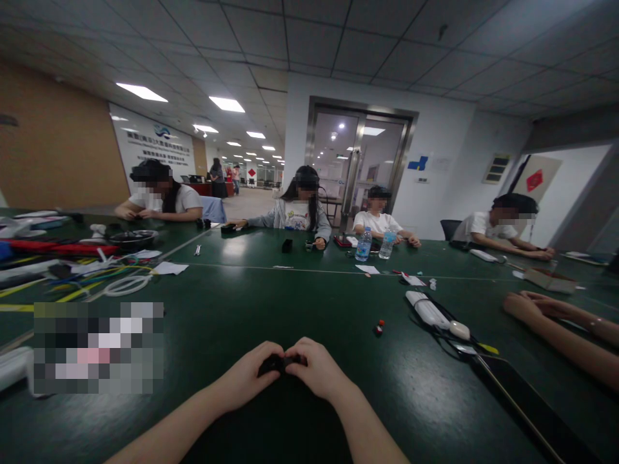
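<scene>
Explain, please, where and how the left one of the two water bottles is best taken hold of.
I would grip the left water bottle around its middle, coming from the near side. It stands upright, and its body is wider than its top, so it likely offers a firmer hold. The other bottle stands close on its right, so that side looks tighter.

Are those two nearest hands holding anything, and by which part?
A small dark object: the left hand pinches its left end, the right hand its right end. Whether it is one piece or two cannot be told.
</scene>
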{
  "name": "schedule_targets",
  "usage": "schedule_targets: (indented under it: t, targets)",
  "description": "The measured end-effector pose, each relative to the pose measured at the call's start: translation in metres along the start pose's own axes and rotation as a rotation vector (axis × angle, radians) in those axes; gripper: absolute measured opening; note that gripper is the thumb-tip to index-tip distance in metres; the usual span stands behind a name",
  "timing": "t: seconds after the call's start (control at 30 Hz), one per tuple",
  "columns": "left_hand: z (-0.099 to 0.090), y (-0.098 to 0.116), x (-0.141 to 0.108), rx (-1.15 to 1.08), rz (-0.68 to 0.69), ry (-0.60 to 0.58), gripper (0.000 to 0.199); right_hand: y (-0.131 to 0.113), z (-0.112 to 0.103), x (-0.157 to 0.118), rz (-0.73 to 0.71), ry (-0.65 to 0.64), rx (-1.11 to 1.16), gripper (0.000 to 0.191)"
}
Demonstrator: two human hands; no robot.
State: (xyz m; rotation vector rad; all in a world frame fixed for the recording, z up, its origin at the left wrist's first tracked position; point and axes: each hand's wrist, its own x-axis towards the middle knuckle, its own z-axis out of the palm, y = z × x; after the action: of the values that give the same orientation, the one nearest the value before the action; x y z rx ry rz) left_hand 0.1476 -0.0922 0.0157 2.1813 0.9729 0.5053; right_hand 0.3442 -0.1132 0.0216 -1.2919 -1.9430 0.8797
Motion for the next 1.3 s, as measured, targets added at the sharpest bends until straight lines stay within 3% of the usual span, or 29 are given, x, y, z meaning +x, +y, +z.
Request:
schedule_targets:
  t: [0.43, 0.57, 0.67, 0.8, 0.87, 0.93, 1.0, 1.1, 1.3]
  targets:
    - [0.000, 0.001, 0.000, -0.001, 0.055, -0.028, 0.025, 0.000, 0.001, -0.001, 0.010, -0.015, -0.038, 0.017]
    - [0.000, 0.002, 0.001, 0.058, 0.078, -0.054, 0.029, 0.007, 0.000, 0.001, 0.049, -0.003, -0.013, 0.030]
    - [-0.009, -0.014, 0.004, 0.167, 0.070, -0.010, 0.031, 0.016, -0.003, 0.003, 0.128, 0.032, 0.050, 0.035]
    - [-0.047, -0.057, -0.003, 0.367, -0.150, 0.246, 0.033, 0.025, -0.007, 0.003, 0.183, 0.073, 0.100, 0.029]
    - [-0.071, -0.079, -0.015, 0.433, -0.380, 0.394, 0.036, 0.026, -0.008, 0.002, 0.188, 0.059, 0.101, 0.028]
    - [-0.092, -0.096, -0.028, 0.457, -0.718, 0.520, 0.039, 0.026, -0.009, 0.002, 0.198, 0.027, 0.090, 0.028]
    - [-0.105, -0.105, -0.038, 0.465, -0.887, 0.597, 0.044, 0.026, -0.009, 0.003, 0.228, -0.012, 0.077, 0.029]
    - [-0.110, -0.110, -0.043, 0.479, -0.970, 0.659, 0.046, 0.024, -0.009, 0.004, 0.268, -0.046, 0.051, 0.030]
    - [-0.106, -0.112, -0.041, 0.492, -0.979, 0.688, 0.045, 0.022, -0.010, 0.005, 0.264, -0.058, 0.045, 0.029]
